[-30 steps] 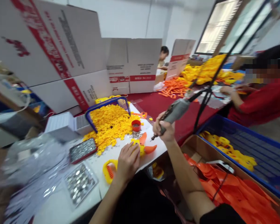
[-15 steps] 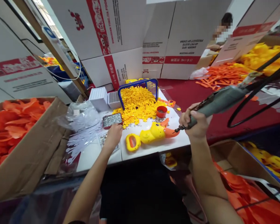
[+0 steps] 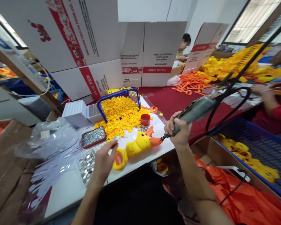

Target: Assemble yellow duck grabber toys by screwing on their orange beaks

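A yellow duck toy (image 3: 137,146) with an orange beak and a ring handle lies on the white table (image 3: 70,187). My right hand (image 3: 178,131) is wrapped round a grey electric screwdriver (image 3: 194,111), its tip beside the orange beak. My left hand (image 3: 104,161) hovers above the table left of the duck's handle, near a tray of silver discs (image 3: 86,165). Its fingers are curled with thumb and forefinger drawn together; anything held is too small to see.
A blue basket spilling small yellow parts (image 3: 119,112), a small red cup (image 3: 145,119) and a red-rimmed tray of screws (image 3: 93,137) lie behind the duck. Cardboard boxes (image 3: 84,47) wall the back. Orange parts fill a box (image 3: 243,193) at right. Another person's arm (image 3: 269,100) works far right.
My left hand has pulled back from the red-rimmed tray toward the disc tray and the duck's handle. The view has swung back to the right. The screwdriver stays by the beak.
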Available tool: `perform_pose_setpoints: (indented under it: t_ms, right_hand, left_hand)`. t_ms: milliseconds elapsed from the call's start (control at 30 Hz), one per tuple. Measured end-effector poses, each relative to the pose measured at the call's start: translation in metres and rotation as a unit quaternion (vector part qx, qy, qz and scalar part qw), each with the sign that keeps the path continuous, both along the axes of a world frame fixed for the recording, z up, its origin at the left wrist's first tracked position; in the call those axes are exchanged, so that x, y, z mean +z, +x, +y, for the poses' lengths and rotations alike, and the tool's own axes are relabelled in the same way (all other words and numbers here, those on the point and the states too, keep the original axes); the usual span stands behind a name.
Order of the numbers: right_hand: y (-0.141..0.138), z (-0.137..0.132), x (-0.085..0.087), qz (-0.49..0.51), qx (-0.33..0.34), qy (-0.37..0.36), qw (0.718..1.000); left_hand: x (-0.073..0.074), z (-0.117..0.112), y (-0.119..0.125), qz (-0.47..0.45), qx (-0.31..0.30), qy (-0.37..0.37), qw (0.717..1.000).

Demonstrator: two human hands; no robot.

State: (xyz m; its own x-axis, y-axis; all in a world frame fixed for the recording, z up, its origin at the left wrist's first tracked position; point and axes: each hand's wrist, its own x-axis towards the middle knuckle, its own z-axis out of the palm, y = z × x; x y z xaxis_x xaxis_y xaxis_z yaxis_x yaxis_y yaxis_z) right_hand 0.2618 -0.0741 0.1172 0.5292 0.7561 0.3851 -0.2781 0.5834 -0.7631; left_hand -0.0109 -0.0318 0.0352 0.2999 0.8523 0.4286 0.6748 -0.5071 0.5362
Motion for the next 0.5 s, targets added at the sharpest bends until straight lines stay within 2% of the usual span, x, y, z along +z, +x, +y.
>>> perform_pose_setpoints:
  t_ms: [100, 167, 233, 333, 500]
  right_hand:
    - [-0.014, -0.004, 0.004, 0.016, 0.036, 0.019, 0.999]
    - [-0.022, -0.009, 0.005, 0.018, 0.07, 0.031, 0.997]
    - [-0.027, -0.014, 0.005, 0.017, 0.098, 0.038, 0.994]
    - [-0.026, -0.019, 0.003, 0.017, 0.113, 0.045, 0.992]
    - [-0.023, -0.02, 0.004, 0.037, 0.111, 0.054, 0.992]
  left_hand:
    - [0.007, -0.032, 0.046, -0.147, -0.105, 0.035, 0.983]
    - [0.01, -0.047, 0.074, -0.206, -0.13, 0.039, 0.969]
    - [0.011, -0.055, 0.094, -0.244, -0.129, 0.036, 0.96]
    - [0.011, -0.057, 0.106, -0.267, -0.126, 0.032, 0.955]
    - [0.014, -0.054, 0.104, -0.256, -0.128, 0.072, 0.956]
